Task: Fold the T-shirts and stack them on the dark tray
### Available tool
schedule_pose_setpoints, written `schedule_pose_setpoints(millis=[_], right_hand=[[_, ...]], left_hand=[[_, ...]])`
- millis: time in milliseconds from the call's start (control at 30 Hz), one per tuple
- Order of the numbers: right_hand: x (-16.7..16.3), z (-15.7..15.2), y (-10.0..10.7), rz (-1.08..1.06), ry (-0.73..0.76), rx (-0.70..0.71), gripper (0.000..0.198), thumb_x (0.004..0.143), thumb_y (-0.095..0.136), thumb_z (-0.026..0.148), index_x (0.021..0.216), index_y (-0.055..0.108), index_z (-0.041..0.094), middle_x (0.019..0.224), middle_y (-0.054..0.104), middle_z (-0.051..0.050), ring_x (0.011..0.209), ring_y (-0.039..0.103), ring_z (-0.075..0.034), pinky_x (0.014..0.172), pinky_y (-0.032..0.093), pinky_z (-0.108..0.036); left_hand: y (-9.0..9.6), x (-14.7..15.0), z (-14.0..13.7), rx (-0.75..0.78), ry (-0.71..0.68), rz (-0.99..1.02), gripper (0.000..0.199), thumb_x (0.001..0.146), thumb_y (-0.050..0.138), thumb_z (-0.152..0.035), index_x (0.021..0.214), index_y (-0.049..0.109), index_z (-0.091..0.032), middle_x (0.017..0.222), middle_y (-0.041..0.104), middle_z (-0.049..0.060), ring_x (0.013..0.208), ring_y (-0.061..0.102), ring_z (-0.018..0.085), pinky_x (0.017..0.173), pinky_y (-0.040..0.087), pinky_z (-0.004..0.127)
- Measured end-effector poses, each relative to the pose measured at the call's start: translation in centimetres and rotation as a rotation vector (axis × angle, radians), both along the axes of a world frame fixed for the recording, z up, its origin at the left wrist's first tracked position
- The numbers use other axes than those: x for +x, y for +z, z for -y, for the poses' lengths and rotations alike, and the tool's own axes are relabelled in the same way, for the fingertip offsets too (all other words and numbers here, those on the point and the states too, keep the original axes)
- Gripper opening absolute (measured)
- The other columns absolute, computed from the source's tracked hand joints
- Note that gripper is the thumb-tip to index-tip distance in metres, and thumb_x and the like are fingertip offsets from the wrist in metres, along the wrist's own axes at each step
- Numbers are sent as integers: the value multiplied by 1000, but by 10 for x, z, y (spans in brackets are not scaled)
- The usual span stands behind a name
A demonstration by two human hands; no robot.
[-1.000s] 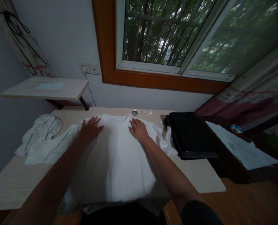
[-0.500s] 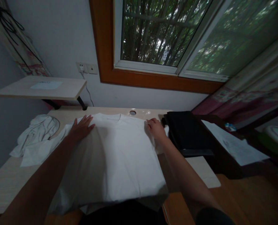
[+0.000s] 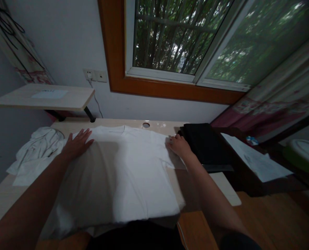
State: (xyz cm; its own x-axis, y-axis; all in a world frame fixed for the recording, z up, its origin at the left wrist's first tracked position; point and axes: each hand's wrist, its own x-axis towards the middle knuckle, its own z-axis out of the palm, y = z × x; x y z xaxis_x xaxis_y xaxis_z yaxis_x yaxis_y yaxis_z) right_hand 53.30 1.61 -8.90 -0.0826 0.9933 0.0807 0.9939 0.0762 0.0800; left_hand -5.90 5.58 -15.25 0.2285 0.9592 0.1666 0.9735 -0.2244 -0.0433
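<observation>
- A white cotton T-shirt (image 3: 128, 173) lies flat on the pale wood-grain bench (image 3: 3, 205), collar toward twelve o'clock under the window and hem hanging over the near edge at six o'clock.
- The left hand (image 3: 76, 145) rests palm down, fingers spread, on the shirt's shoulder at about ten o'clock; it grips nothing.
- The right hand (image 3: 179, 146) sits at the opposite shoulder, about two o'clock, fingers curled onto the sleeve fabric; whether it pinches the cloth or only presses it cannot be told in the dim light.
- Judged from this pose, the step in hand is flattening and squaring the shirt. It would go best with both palms kept low and swept outward evenly from the middle, so creases run off the sides rather than bunch at the sleeves, and with the right sleeve laid clear of the neighbouring pile.
- A folded black garment pile (image 3: 206, 144) lies just beside the right hand at three o'clock.
- A crumpled white cloth heap (image 3: 37, 149) lies near the left hand at nine o'clock, touching the shirt's left sleeve.
- The count: one spread shirt, one black pile, one crumpled white heap, two hands.
- Also in view: one round cable hole (image 3: 145, 124) in the bench at twelve o'clock, one raised wooden shelf (image 3: 66, 99) at eleven o'clock, and one sheet of white paper (image 3: 256, 161) well apart at three o'clock.
</observation>
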Motion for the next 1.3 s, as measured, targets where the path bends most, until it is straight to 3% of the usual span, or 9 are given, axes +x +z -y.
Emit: schedule_pose_setpoints(millis=[100,267,467,633,767,900,1033,1167,1300], right_hand=[[-22,3,-5,-29,97,44,33,100,57,38,120,69,16,124,65,-19,113,58,-32,98,44,-41],[-50,19,-37,-119,147,170,46,104,46,38,143,57,16,148,55,-17,134,48,-33,111,39,-46],[-31,34,-60,-116,20,166,55,107,36,46,156,44,22,165,40,-10,152,34,-32,121,28,-55],[-6,46,-62,-92,-30,152,56,107,34,47,156,43,22,167,36,-10,153,32,-31,120,30,-53],[-7,48,-54,-100,-10,203,50,105,40,39,150,51,18,160,46,-12,150,36,-34,118,32,-53],[-36,29,-33,-168,63,278,44,98,47,24,139,59,14,146,58,-15,135,48,-32,116,36,-47],[-90,-2,-20,-286,218,237,39,100,44,22,133,63,16,135,64,-13,122,54,-27,110,43,-39],[-133,-25,-28,-290,312,206,38,102,46,31,134,62,18,137,63,-14,126,53,-30,111,42,-43],[-138,-36,-44,-276,289,275,44,103,46,36,140,58,15,143,59,-16,134,48,-31,117,36,-47]], left_hand=[[3,2,1,-3,-4,5,67,104,22,-54,161,32,-20,168,31,12,158,22,31,124,14,67],[14,9,7,93,-43,21,60,103,29,-48,154,43,-20,167,35,12,155,29,33,124,15,66],[18,34,25,203,-1,122,48,99,36,-34,130,67,-14,137,65,16,134,55,29,122,34,46],[7,61,34,147,12,148,54,99,36,-42,139,60,-15,151,56,15,142,49,30,121,35,49],[4,71,30,91,31,118,57,100,36,-48,146,53,-19,159,47,14,149,39,34,120,31,58],[8,78,23,125,62,150,53,101,38,-47,145,55,-21,157,50,13,147,41,33,120,28,58],[13,84,19,153,78,184,51,100,41,-45,143,56,-23,153,53,13,142,45,31,120,28,56],[13,85,14,154,89,188,52,99,42,-45,144,56,-22,155,52,12,143,44,32,121,27,54],[9,83,4,154,80,154,54,99,42,-46,146,53,-24,158,49,11,144,43,31,122,27,52]])
